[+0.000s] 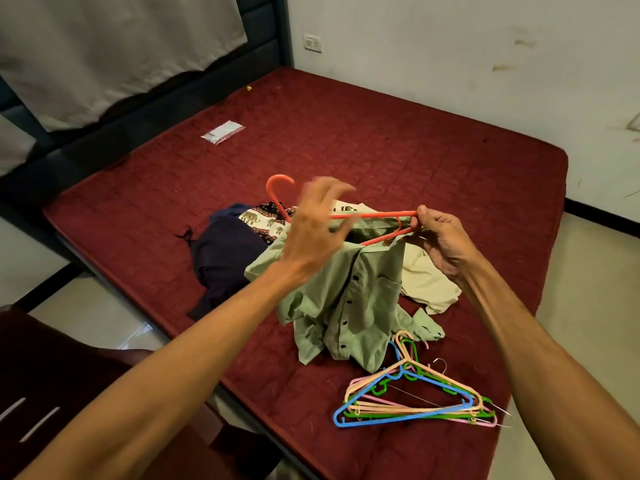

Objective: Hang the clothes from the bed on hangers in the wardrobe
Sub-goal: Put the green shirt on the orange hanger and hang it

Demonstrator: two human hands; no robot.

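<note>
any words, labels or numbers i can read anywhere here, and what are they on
Cream cloth: dark printed letters, partly hidden behind the left hand and the red hanger; cannot be read whole.
Small plastic packet: some print, too small and blurred to read.
Wall socket: no marking that can be read.
No other text shows in this view.

Bedroom, home | bed point(381, 140), red mattress | headboard point(263, 46) at bed's head | wall socket point(312, 43) behind bed | clothes point(225, 258), hangers point(415, 400) on bed
</note>
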